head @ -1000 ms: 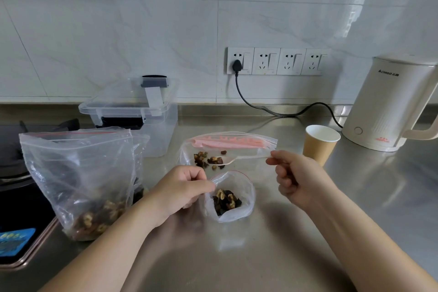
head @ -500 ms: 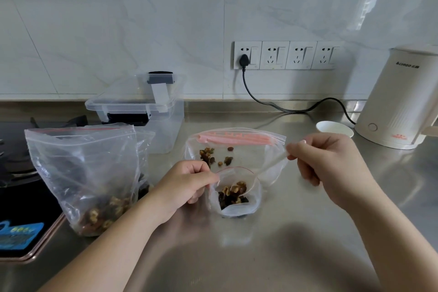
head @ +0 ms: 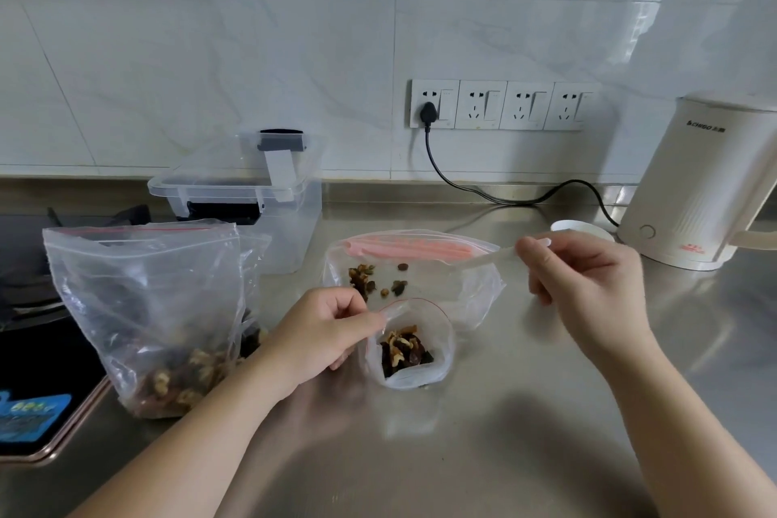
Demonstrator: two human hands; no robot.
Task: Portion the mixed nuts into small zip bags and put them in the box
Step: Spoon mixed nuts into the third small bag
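My left hand (head: 323, 332) pinches the rim of the small clear zip bag with a thin red line at its mouth (head: 414, 343). My thumb and fingers are curled on the plastic and hold the mouth open. The small bag stands on the shiny steel desk (head: 483, 454), right in front of me. Inside it sits a little pile of brown and dark mixed nuts (head: 403, 351).

My right hand (head: 584, 278) pinches the handle of a thin see-through plastic spoon (head: 490, 257). My fingers are curled around the handle end. The spoon points left, over the middle clear zip bag with a pink strip (head: 412, 265). That bag stands just behind the small one and has a few nuts stuck on its inside. I cannot tell if the spoon bowl has nuts on it.

On my left stands the big clear zip bag with a red line on top (head: 143, 307). It has many nuts at the bottom. Behind it is the clear plastic box with a grey clip (head: 269, 202), and its lid lies tilted on top.

On the far right stands a cream electric kettle (head: 702, 198). Its black cord (head: 504, 198) runs to a white wall socket (head: 433, 105). The white rim of a paper cup (head: 580, 229) peeks out behind my right hand. A black stove top (head: 38, 349) is at the left edge.
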